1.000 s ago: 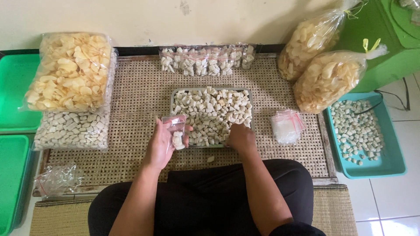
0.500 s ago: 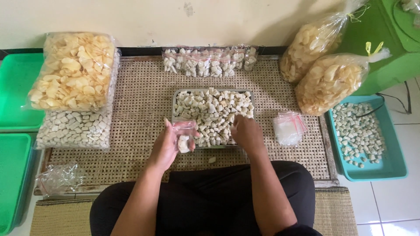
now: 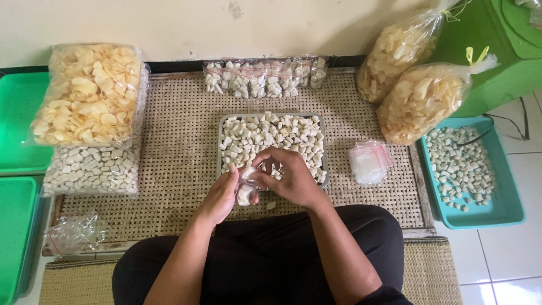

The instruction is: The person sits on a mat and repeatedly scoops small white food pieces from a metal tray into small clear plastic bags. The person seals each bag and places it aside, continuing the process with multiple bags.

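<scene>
Seen from the head camera, the small clear bag [image 3: 247,191] sits pinched between both hands, directly over the near edge of the grey tray [image 3: 221,148]. Its long axis runs roughly upright, mouth toward the tray and the filled bottom hanging toward the person's lap, with a few pale white pieces showing inside.

On the left hand [image 3: 221,195], the fingers are curled around the bag's lower part from the left, closed on it rather than spread. On the right hand [image 3: 291,178], the fingers are bent inward and meet the bag's upper edge from the right; whether thumb and forefinger actually pinch the opening is hidden by the knuckles. Both hands touch the bag, so neither is nearer.

Just beyond the right fingers lies the heap of white pieces [image 3: 282,133] in the tray. One loose piece [image 3: 271,205] rests on the woven mat [image 3: 175,141] just below the right hand. Further to the right of the fingers lies a stack of empty bags [image 3: 370,162]; well beyond the tray, a row of filled small bags [image 3: 265,78] lines the wall.
</scene>
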